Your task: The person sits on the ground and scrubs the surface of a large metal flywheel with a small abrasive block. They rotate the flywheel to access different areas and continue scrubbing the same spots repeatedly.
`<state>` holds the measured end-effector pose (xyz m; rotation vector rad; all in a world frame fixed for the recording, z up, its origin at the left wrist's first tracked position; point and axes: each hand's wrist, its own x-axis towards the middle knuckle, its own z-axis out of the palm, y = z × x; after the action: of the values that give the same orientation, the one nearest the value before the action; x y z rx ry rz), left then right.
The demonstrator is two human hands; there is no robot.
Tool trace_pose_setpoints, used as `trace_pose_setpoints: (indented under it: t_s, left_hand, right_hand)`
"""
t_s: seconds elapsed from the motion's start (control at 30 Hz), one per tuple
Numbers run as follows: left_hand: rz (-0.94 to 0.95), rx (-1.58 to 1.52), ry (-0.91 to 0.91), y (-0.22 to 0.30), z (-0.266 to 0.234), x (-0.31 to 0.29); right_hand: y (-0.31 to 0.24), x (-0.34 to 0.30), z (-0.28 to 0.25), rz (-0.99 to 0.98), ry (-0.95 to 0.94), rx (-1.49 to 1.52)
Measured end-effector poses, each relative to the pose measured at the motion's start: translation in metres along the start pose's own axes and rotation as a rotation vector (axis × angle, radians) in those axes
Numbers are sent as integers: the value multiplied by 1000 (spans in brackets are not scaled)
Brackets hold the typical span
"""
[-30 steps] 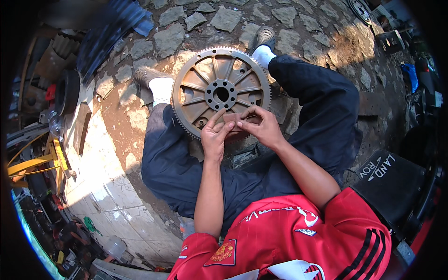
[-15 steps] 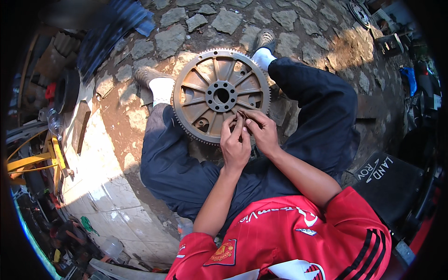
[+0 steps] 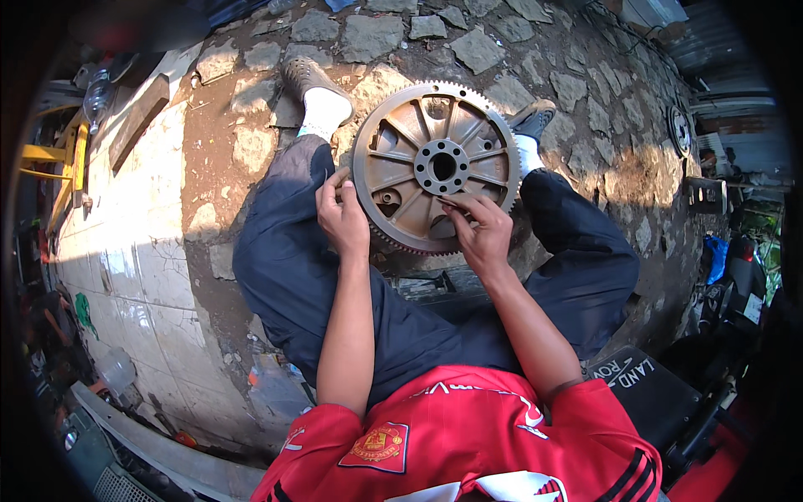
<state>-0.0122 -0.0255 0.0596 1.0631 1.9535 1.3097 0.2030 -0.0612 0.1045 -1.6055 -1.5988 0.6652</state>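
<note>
Flywheel (image 3: 427, 161) first: your hands were together below its hub (image 3: 449, 185), now your left hand (image 3: 344, 219) is out at its left edge. It sits over stone paving (image 3: 368, 38), well right of the tiled strip's (image 3: 150, 293) edge; hub greyer, spokes (image 3: 391, 156) brown, so probably part-done, spokes left. Right hand (image 3: 485, 230) pinches a thin brown piece (image 3: 450, 203) just below the hub; left fingers curl, can't tell if they grip anything.

Over the toothed wheel (image 3: 436, 151) I have room to pass between my left hand (image 3: 342, 216) and right hand (image 3: 483, 229). Its raised spokes (image 3: 397, 158) would stop a low sweep, and my left trouser leg (image 3: 280, 243) and right trouser leg (image 3: 577, 226) flank it.
</note>
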Motion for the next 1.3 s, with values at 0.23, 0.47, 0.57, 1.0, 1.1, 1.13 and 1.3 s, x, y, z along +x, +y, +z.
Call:
trace_pose_setpoints:
  t_s: [0.23, 0.47, 0.57, 1.0, 1.1, 1.13, 1.3]
  left_hand:
    - [-520, -551, -32, -33, 17, 11]
    - [-549, -560, -98, -22, 32, 3]
    - [-529, -580, -75, -24, 34, 0]
    - [-597, -772, -86, -24, 25, 0]
    - [-576, -754, -93, -28, 28, -3]
    - [-557, -713, -112, -29, 28, -3]
    - [-568, -831, -88, -36, 31, -3]
  right_hand:
    - [-17, 86, 70, -185, -275, -228]
    - [-20, 98, 91, -134, -277, -296]
    - [-25, 101, 92, -151, -353, -310]
    - [-27, 132, 70, -14, -582, -395]
    - [-29, 129, 65, -56, -579, -439]
    - [-29, 123, 78, -149, -531, -434]
    - [-43, 137, 67, 205, -698, -399]
